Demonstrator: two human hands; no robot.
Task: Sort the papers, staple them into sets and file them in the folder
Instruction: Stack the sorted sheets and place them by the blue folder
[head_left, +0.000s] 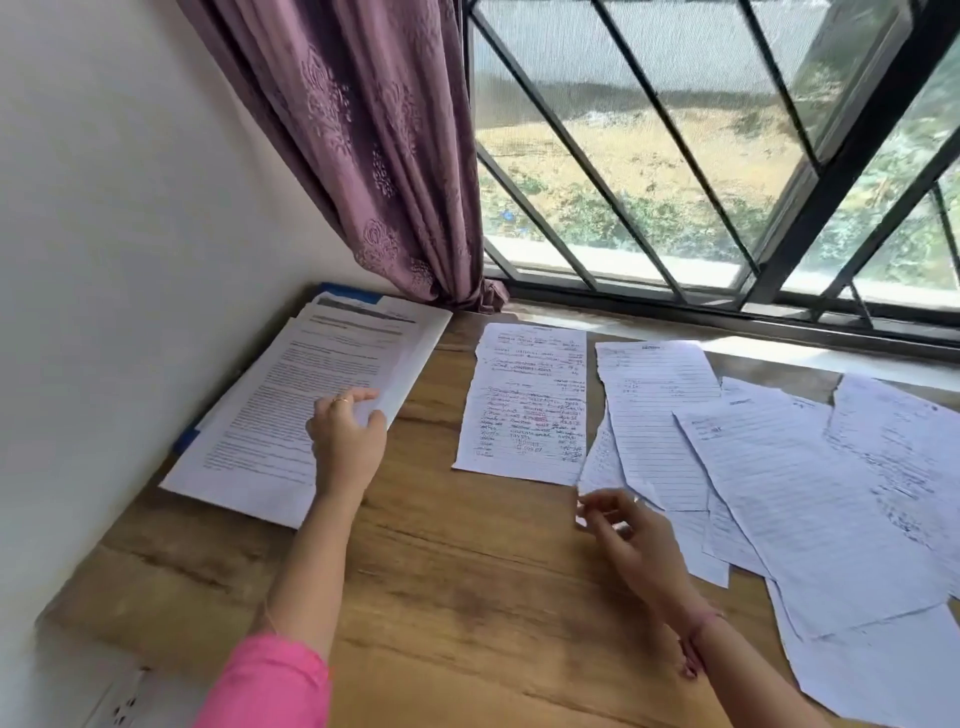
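Wooden desk (457, 571) under a barred window (701, 156), purple curtain (374, 156) drawn into the corner. The left hand (347, 441) presses on the printed stack (291, 410), fingertips at its right edge, gripping nothing. The right hand (631, 535) hovers loosely curled at the near corner of the loose lined sheets (789, 493), holding nothing that I can make out (motion blur). 1 handwritten sheet (524, 405) lies between. A blue folder (348, 292) peeks from beneath the stack. Paper is light, limp and slides easily; some edges look torn, so pinch a corner and lift gently.
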